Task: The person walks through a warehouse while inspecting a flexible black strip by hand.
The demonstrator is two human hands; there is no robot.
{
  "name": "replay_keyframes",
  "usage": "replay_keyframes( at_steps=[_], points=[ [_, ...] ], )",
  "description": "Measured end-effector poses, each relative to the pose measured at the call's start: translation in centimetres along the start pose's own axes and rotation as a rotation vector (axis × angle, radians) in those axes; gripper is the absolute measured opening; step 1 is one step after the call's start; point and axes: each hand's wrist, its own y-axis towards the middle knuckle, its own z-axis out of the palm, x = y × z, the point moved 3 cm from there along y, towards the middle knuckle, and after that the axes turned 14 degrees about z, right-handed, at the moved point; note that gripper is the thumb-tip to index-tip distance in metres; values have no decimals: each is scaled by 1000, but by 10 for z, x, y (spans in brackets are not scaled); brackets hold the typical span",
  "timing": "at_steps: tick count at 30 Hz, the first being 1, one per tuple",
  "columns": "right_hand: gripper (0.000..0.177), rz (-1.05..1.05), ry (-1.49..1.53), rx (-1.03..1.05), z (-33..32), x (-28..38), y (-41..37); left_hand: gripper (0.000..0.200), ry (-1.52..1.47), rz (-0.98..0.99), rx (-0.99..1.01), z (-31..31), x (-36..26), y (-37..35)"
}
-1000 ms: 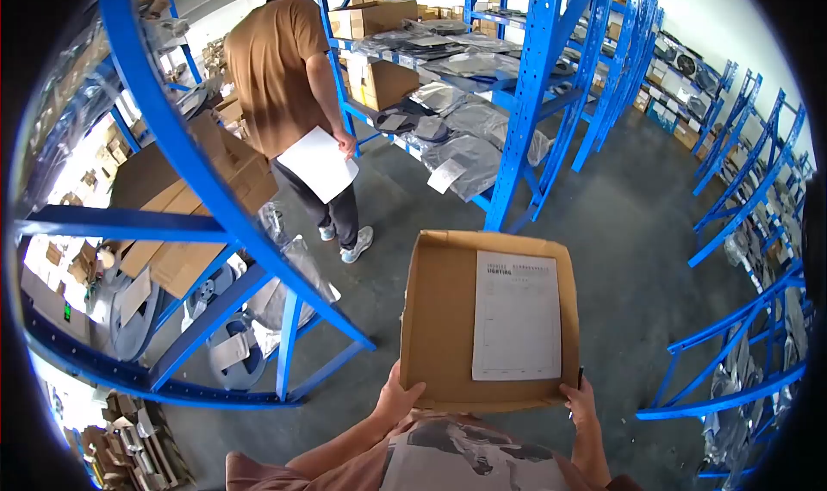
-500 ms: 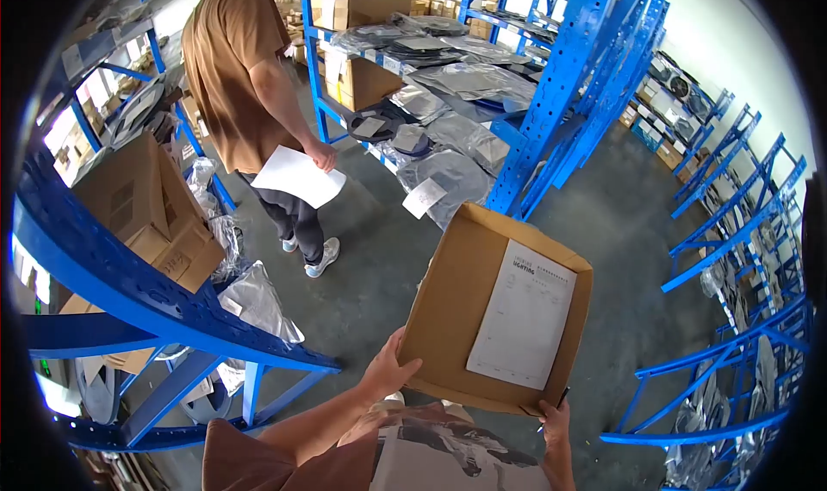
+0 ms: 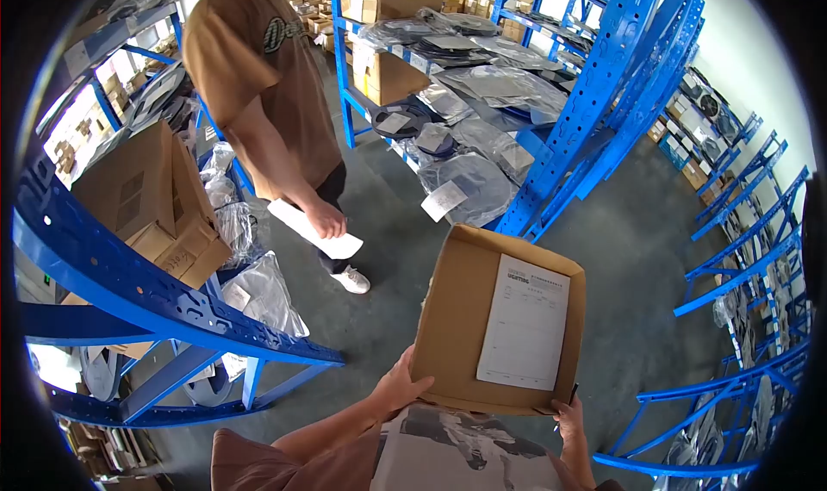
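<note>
A shallow open cardboard box [image 3: 457, 319] is held tilted in front of my body. On its bottom lies a printed white form [image 3: 524, 323] with "LIGHTING" in its heading. My left hand [image 3: 402, 382] grips the box's lower left corner, thumb over the rim. At the lower right corner, my right hand [image 3: 569, 417] closes on the edge and also has a dark pen [image 3: 575, 394] between its fingers. Ahead on the left stands a co-worker [image 3: 267, 86] in a brown T-shirt, whose hand carries a white sheet of paper [image 3: 314, 231].
A blue rack upright [image 3: 594, 86] rises just beyond the box. Its shelf bears plastic-wrapped flat parts [image 3: 469, 185] and cardboard cartons [image 3: 392, 2]. Close on my left are a curved-looking blue rack beam [image 3: 172, 306] and a large carton [image 3: 142, 189]. More blue racks [image 3: 732, 379] line the right side.
The co-worker has turned toward the shelf side and stepped closer, the paper swinging lower. My view has shifted slightly; both hands keep their hold on the box.
</note>
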Motion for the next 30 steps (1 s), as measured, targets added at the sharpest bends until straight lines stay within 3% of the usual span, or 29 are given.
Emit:
replay_keyframes(
  at_steps=[6, 11, 14, 17, 25, 30],
  points=[
    [38, 87, 264, -144, -39, -83, -56, 83, 50, 169, 230, 38, 13, 19],
    [44, 95, 418, -368, -30, -175, -138, 86, 27, 181, 613, 60, 6, 15],
    [28, 146, 445, -453, -29, -229, -183, 87, 84, 195, 773, 80, 9, 5],
    [30, 163, 539, -391, -43, -285, -205, 83, 69, 215, 768, 104, 18, -18],
    [31, 135, 578, -575, -39, -351, -264, 85, 114, 335, 822, 126, 25, -94],
    [30, 81, 593, -536, -46, -427, -306, 81, 172, 325, 784, 143, 26, -175]
  ],
)
